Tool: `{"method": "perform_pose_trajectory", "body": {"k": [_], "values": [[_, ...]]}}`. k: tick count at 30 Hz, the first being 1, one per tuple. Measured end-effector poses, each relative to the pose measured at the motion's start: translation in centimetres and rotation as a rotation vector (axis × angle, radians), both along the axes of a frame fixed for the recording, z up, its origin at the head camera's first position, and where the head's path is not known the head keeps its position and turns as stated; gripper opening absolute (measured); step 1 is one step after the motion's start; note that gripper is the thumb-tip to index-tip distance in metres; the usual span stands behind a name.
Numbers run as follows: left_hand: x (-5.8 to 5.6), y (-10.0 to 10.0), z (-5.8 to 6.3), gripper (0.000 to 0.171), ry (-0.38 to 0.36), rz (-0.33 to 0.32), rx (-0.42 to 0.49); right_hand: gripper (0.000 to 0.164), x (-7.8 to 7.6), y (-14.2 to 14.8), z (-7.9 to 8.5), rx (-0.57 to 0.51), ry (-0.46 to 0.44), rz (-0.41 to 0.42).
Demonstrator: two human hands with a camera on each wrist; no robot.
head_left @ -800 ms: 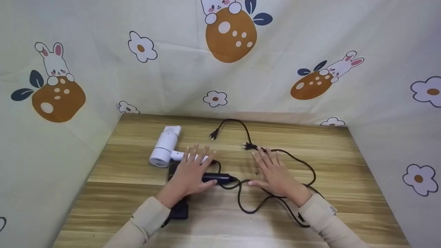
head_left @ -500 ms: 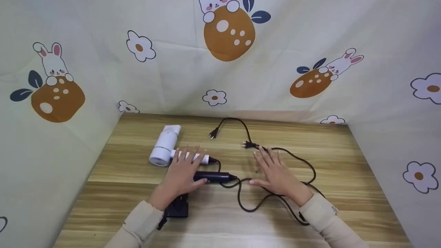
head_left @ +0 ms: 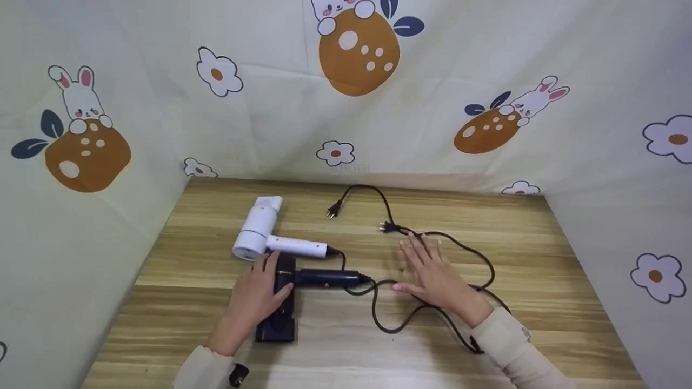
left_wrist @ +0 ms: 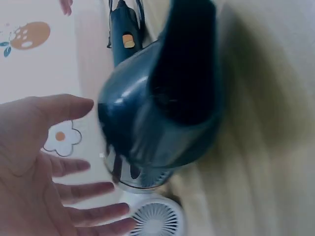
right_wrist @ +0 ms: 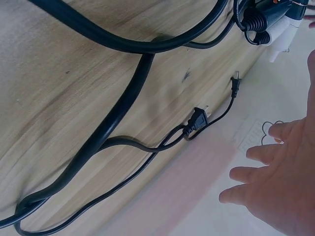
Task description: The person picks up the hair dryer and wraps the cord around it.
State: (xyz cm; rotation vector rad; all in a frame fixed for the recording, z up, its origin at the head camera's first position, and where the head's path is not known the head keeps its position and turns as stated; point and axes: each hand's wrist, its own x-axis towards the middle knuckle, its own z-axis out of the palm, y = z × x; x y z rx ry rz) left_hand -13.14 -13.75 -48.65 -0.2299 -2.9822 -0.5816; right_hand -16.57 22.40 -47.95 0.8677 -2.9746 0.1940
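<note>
A dark hair dryer (head_left: 284, 308) lies on the table, its barrel running toward the front and its handle pointing right. My left hand (head_left: 254, 292) is over the left side of that barrel, thumb and fingers spread. In the left wrist view, the fingers look extended beside the dark hair dryer (left_wrist: 157, 103) and do not curl round it. Just behind lies a white hair dryer (head_left: 257, 227). With fingers stretched out, my right hand (head_left: 438, 275) is over the black cords (head_left: 397, 330) and grips nothing; whether it touches them, I cannot tell.
Two black plugs lie toward the back, one plug (head_left: 334, 208) behind the other plug (head_left: 388, 227). Looped cords cover the right middle of the wooden table (head_left: 540, 302). A printed cloth (head_left: 281, 119) hangs behind and at both sides.
My left hand has moved left and toward the front, from over the dryers' handles to the dark hair dryer's barrel. The right hand has stayed almost still. Both dryers lie where they were.
</note>
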Motion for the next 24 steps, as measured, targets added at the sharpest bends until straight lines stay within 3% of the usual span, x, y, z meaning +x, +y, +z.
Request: {"method": "perform_pose_trajectory", "body": {"k": [5,9,14,24], "values": [[0.3,-0.3,-1.4,0.085,-0.175,0.077,0.217,0.089,0.1,-0.1,0.0,0.003,0.004,-0.002],[0.2,-0.2,-2.3,0.095,-0.255,0.131,0.319,0.089,0.2,-0.1,0.1,0.004,-0.002,-0.008],[0.0,0.1,-2.6,0.094,-0.289,0.175,0.361,0.091,0.4,-0.3,0.2,0.005,-0.035,-0.021],[0.0,0.1,-2.6,0.092,-0.278,0.216,0.353,0.090,0.4,-0.3,0.0,-0.013,-0.033,-0.010]]}}
